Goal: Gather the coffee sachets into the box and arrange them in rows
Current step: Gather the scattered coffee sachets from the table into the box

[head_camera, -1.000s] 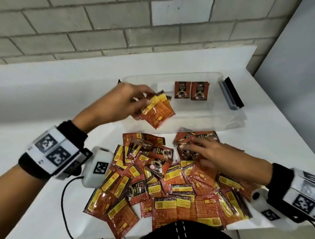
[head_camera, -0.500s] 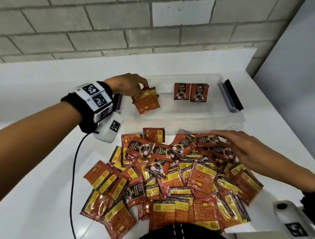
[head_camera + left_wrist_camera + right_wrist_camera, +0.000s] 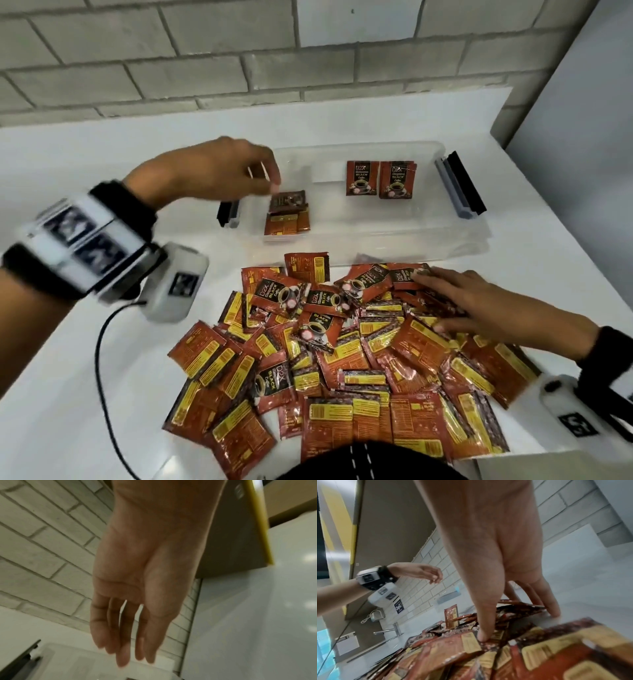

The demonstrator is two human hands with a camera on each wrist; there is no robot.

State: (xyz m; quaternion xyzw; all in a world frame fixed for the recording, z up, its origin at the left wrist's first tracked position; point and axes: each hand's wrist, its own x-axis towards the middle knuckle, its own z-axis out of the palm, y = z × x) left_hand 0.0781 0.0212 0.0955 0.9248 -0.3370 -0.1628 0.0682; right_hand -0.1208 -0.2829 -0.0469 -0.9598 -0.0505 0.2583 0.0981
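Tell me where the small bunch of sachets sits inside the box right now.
In the head view, the bunch of sachets lies at the left end of the clear box, just below the empty left hand, apart from the two upright sachets.

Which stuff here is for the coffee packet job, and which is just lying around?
For the job:
- clear box
- two packets standing inside
- small stack just dropped inside
- big pile on the table
- left hand, open over the box
- right hand, flat on the pile

Just lying around:
- tap
- brick wall
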